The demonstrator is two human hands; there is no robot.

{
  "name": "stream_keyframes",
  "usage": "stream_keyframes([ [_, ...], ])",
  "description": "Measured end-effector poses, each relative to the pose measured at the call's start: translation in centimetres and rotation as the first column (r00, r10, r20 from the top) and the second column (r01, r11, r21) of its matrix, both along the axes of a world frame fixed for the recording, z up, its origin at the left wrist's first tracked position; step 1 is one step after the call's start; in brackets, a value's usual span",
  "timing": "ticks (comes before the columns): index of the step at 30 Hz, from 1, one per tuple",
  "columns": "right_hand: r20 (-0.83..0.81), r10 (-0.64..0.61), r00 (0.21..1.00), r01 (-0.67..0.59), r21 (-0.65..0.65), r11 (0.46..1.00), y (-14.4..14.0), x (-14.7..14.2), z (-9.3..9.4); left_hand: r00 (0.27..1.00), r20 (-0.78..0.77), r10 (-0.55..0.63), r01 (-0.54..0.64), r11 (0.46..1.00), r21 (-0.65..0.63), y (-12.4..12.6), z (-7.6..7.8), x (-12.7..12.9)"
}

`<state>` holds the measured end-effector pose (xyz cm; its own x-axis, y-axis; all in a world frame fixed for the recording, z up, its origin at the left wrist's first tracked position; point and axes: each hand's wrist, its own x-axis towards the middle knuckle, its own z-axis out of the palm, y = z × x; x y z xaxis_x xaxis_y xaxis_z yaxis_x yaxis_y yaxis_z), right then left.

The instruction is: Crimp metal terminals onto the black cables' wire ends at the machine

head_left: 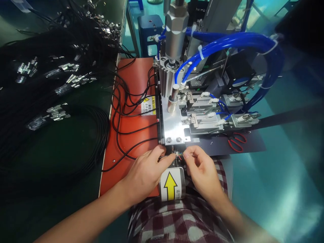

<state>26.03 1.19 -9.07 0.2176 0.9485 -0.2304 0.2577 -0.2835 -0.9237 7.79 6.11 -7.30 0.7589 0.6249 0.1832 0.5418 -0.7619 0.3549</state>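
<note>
My left hand (pixel 149 167) is closed on a black cable (pixel 131 157), which runs under it from the red-orange board. Its thumb reaches toward the cable's stripped end, where thin coloured wires (pixel 180 156), one of them red, fan out. Thumb and forefinger of my right hand (pixel 201 165) pinch at the tips of these wires. Both hands are over a small dark fixture (pixel 174 164) at the machine's front edge. Just below it is a white label with a yellow arrow (pixel 170 186). My fingers hide part of the wires.
A machine with a metal plate (pixel 172 126) and cylinders stands right ahead, with blue air hoses (pixel 238 42) arching above. Several black cables cross the red-orange board (pixel 136 135). Bundled cables with metal connectors (pixel 58 112) lie at left. Red-handled scissors (pixel 237 142) lie at right.
</note>
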Motion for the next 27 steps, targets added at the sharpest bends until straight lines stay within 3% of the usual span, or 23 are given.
stream_keyframes([
  [6, 0.13, 0.005, 0.991, -0.019, 0.101, 0.995, 0.15, 0.14, 0.13, 1.0, -0.013, 0.001, -0.001, 1.0, -0.023, 0.09, -0.2, 0.03],
  [11, 0.082, 0.057, 0.995, -0.063, 0.066, 0.996, 0.14, 0.27, -0.07, 1.0, -0.01, 0.004, -0.004, 0.999, -0.037, 0.08, -0.12, 0.05],
  [20, 0.192, 0.118, 0.974, -0.153, 0.179, 0.972, 0.64, 0.33, 0.8, 1.0, -0.024, 0.007, -0.008, 1.0, -0.02, 0.13, 0.08, 0.13],
  [27, 0.163, 0.064, 0.985, -0.092, 0.171, 0.981, 0.41, -0.41, 0.24, 1.0, -0.013, 0.008, -0.008, 1.0, 0.006, 0.1, 0.06, 0.12],
])
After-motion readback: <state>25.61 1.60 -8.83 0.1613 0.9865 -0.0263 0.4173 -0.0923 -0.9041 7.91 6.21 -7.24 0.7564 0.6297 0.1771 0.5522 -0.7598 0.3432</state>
